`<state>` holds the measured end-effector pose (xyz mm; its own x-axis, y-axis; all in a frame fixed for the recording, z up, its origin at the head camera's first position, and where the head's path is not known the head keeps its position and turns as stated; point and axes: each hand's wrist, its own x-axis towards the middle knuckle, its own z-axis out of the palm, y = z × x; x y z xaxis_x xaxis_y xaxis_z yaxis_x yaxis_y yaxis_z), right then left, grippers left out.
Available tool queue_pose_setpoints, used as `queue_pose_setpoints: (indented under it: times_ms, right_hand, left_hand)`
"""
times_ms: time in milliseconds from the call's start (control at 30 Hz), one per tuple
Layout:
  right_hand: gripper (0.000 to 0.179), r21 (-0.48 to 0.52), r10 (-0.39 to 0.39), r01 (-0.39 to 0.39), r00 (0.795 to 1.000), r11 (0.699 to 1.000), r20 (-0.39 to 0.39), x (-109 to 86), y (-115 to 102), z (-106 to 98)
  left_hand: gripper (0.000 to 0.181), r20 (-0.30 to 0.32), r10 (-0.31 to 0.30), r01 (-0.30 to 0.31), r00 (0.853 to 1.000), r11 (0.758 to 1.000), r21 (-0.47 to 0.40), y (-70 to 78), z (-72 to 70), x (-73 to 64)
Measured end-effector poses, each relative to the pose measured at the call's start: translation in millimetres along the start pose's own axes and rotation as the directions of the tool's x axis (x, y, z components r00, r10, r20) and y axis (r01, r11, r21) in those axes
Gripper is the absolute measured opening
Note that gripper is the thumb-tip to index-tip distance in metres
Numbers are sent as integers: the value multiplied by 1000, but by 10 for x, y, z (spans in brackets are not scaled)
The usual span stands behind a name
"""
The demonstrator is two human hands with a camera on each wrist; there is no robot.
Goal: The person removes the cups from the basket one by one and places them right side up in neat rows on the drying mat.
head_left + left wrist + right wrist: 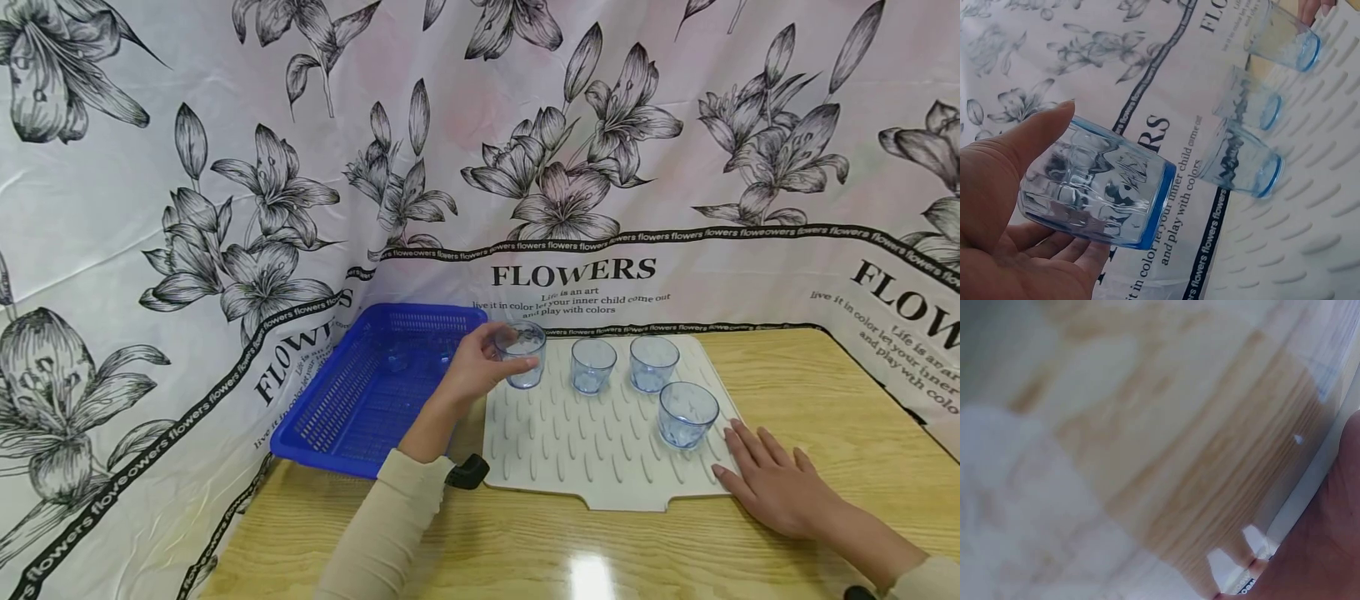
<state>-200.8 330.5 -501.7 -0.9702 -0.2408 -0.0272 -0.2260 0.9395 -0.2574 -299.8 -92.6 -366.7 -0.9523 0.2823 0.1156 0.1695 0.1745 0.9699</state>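
Note:
My left hand [480, 367] grips a clear blue-tinted glass [527, 371], thumb on one side and fingers on the other. In the left wrist view that glass [1100, 187] is tilted, with its thick blue base away from the palm. It is at the back left corner of the white ribbed drying mat [570, 450]; whether it touches the mat, I cannot tell. Three similar glasses stand on the mat: one in the middle [593, 367], one behind right [654, 364], one farther forward [687, 417]. My right hand [783, 487] lies flat, fingers spread, at the mat's right edge.
A blue plastic basket [315, 454] stands left of the mat, with faint clear shapes, perhaps glasses, inside. Behind the wooden table [525, 550] hangs a flower-printed cloth [420, 275]. The right wrist view is mostly blurred, showing wood grain and part of a hand.

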Motion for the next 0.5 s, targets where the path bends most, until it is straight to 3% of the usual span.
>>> queue_pose_setpoints:
  times_ms: [500]
  right_hand:
    - [81, -8, 6, -6, 1000, 1000, 5, 8, 0, -6]
  left_hand:
    - [56, 15, 18, -18, 1000, 1000, 8, -52, 232, 48]
